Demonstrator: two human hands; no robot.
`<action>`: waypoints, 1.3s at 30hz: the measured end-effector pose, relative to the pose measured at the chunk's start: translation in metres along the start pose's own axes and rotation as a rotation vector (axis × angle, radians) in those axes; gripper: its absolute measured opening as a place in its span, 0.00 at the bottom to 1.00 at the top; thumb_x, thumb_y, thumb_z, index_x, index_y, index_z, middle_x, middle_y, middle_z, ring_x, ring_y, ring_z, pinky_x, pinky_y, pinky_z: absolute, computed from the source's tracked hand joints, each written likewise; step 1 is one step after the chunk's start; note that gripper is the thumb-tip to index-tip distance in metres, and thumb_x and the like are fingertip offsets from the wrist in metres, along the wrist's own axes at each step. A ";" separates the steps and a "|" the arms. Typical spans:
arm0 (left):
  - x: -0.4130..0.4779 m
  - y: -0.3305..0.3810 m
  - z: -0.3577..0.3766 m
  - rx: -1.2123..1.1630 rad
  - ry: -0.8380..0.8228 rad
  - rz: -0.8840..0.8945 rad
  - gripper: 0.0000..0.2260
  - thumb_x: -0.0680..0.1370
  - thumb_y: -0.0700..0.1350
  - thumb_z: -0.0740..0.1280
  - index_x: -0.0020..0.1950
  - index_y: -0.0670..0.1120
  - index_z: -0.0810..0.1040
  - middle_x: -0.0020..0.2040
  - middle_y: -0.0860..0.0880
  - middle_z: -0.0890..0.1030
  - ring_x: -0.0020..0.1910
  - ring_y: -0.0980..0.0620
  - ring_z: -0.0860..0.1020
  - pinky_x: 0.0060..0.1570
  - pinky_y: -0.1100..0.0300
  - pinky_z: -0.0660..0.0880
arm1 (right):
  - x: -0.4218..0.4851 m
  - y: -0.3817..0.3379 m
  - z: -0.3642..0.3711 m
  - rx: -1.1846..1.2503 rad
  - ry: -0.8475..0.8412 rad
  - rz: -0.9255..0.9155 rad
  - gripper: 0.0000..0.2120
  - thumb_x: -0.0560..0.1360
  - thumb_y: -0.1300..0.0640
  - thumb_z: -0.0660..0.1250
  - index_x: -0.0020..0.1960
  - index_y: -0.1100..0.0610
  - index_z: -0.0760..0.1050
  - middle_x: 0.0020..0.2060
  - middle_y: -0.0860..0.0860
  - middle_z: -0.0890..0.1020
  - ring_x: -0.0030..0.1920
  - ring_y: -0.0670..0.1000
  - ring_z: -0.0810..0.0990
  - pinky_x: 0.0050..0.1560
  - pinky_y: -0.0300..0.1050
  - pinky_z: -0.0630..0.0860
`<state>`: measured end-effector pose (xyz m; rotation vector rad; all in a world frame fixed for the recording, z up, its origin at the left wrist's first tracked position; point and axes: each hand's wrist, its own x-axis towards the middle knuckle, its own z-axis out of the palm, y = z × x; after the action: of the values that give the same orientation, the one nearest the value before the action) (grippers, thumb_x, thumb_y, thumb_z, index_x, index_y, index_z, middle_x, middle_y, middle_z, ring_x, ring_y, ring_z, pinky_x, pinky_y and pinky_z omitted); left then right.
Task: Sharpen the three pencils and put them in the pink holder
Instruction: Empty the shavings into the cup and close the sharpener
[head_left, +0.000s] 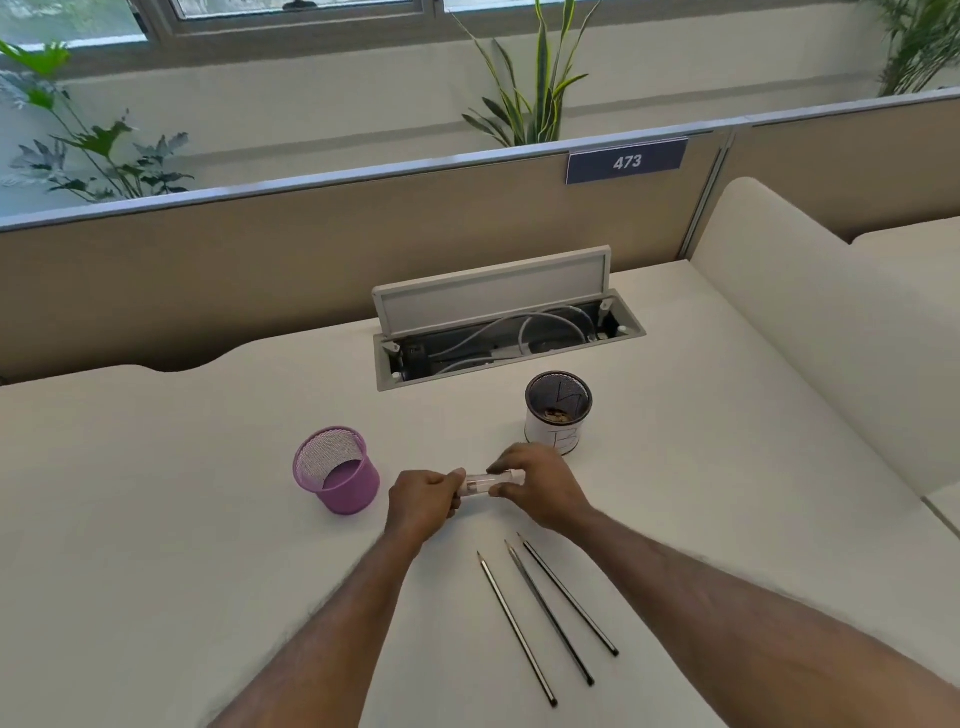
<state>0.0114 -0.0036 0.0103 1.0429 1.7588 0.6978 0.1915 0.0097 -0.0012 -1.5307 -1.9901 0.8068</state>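
White desk (208, 519) is hosting a two-handed job as a person is gripping a small clear sharpener (485, 484) just above its middle.

Behind the desk a beige partition (260, 270) is carrying a blue "473" tag (627, 162), and an open cable hatch (509, 338) is showing pale cords. The left hand (423, 504) is curling its fingers round the sharpener's left end, while the right hand (540, 488) is pinching the right end between thumb and fingertips. Just left of the hands the pink holder (336, 470) is standing mouth up. Behind the right hand a black mesh cup (558, 413) wrapped in white paper is holding brownish scraps. Three pencils (549, 613) are lying side by side between the forearms, tips pointing toward the hands, apart from the holder.
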 end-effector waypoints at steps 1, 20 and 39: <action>0.004 -0.001 0.001 0.001 0.013 -0.006 0.11 0.76 0.50 0.71 0.42 0.43 0.86 0.35 0.46 0.85 0.33 0.52 0.81 0.38 0.58 0.79 | 0.004 0.001 0.002 -0.018 -0.002 0.008 0.12 0.66 0.56 0.77 0.49 0.55 0.84 0.46 0.49 0.84 0.46 0.48 0.79 0.48 0.40 0.72; 0.037 -0.005 0.004 0.111 -0.005 -0.019 0.08 0.74 0.49 0.72 0.36 0.50 0.84 0.34 0.47 0.85 0.39 0.45 0.84 0.48 0.47 0.82 | 0.031 0.013 0.018 -0.136 -0.101 0.002 0.20 0.66 0.55 0.76 0.57 0.55 0.79 0.53 0.50 0.80 0.53 0.51 0.77 0.55 0.48 0.74; 0.031 -0.013 -0.003 -0.001 0.043 -0.080 0.14 0.74 0.53 0.72 0.33 0.46 0.83 0.30 0.47 0.84 0.36 0.45 0.84 0.49 0.46 0.82 | 0.023 0.011 0.014 -0.178 -0.112 0.049 0.27 0.67 0.56 0.75 0.65 0.54 0.74 0.59 0.50 0.78 0.60 0.52 0.73 0.60 0.46 0.72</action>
<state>-0.0019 0.0173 -0.0118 0.9579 1.8266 0.6749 0.1841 0.0317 -0.0182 -1.6724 -2.1639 0.7673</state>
